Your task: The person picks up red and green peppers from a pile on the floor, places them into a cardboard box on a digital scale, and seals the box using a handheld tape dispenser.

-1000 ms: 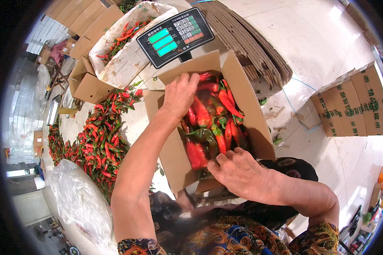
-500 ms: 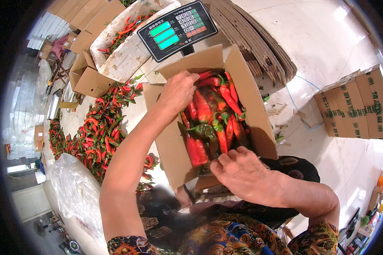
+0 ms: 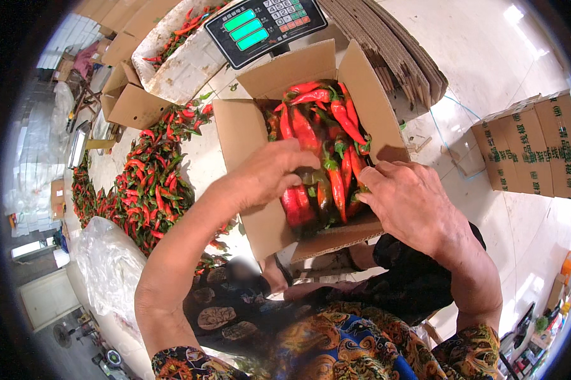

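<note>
An open cardboard box [image 3: 241,136] in front of me holds red and dark green chili peppers [image 3: 339,171], laid mostly lengthwise. My left hand [image 3: 269,172] reaches over its left wall, fingers curled down on a dark green chili pepper [image 3: 309,176]; the fingers are slightly blurred. At the box's right side my right hand [image 3: 412,199] has thumb and fingertips closing around a chili pepper at the edge of the layer, most of which the hand hides.
A scale display [image 3: 263,28] stands behind the box, beside a white foam crate [image 3: 181,73] of peppers. Flattened cardboard [image 3: 393,54] is stacked at the far right. Loose peppers [image 3: 149,196] cover the floor at left, near a plastic bag [image 3: 111,266]. A printed carton [image 3: 532,145] stands at right.
My left hand has come from the box's far-left corner nearer to me, onto the middle peppers. My right hand has moved from the near edge up to the right side.
</note>
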